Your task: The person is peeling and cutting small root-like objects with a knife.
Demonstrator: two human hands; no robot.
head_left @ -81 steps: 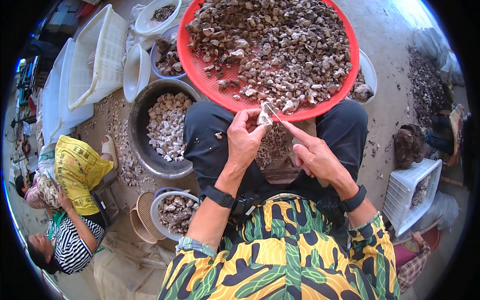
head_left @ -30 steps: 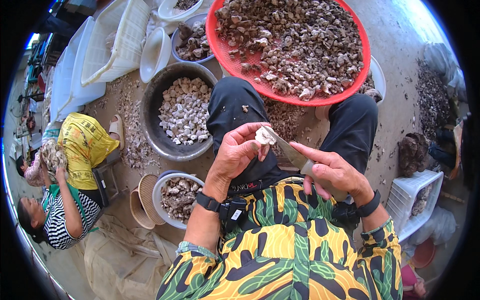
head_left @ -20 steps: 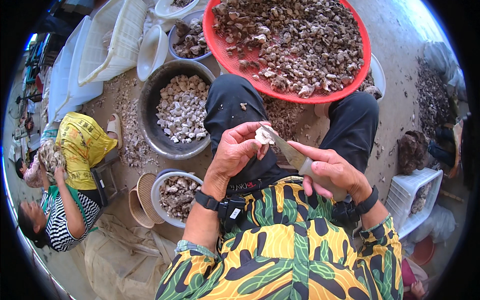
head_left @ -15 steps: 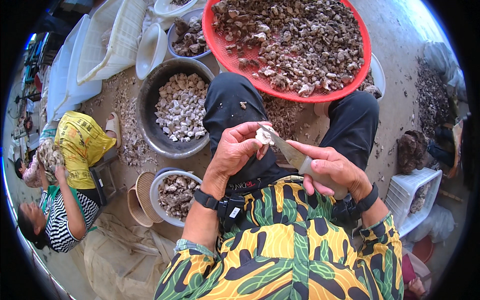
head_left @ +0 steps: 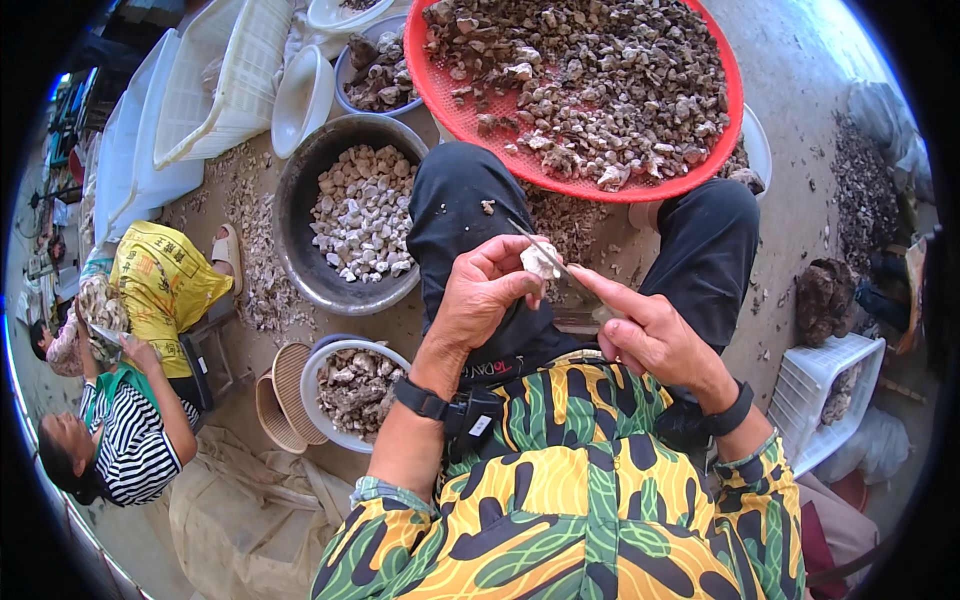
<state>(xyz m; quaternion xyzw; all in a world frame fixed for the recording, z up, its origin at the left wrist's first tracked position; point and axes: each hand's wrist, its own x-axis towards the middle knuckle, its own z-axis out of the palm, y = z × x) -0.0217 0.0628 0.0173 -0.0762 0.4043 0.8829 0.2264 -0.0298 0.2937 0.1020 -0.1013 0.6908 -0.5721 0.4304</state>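
Observation:
My left hand [head_left: 488, 292] pinches a small whitish lump [head_left: 541, 261] between thumb and fingers, above my lap; its exact kind I cannot tell. My right hand [head_left: 648, 332] is wrapped round a knife [head_left: 548, 250], its index finger stretched along the blade. The blade is turned nearly edge-on and lies against the lump, tip pointing up and left. The knife's handle is mostly hidden in my palm. Left of my knee stands a dark basin [head_left: 290, 262] with pale, trimmed pieces. A wide red tray [head_left: 735, 110] beyond my knees bears many brown, rough lumps.
By my left forearm is a white bowl [head_left: 312, 400] of brownish lumps, beside woven baskets [head_left: 290, 395]. White crates [head_left: 190, 110] stand far left. A co-worker [head_left: 140, 440] in stripes sits at left. At right is another white crate [head_left: 790, 400]. Scraps litter the floor.
The knife has turned from showing its flat side to nearly edge-on, and my right hand has shifted slightly up and left. The lump has moved a little right. The co-worker's hands now hold a blade.

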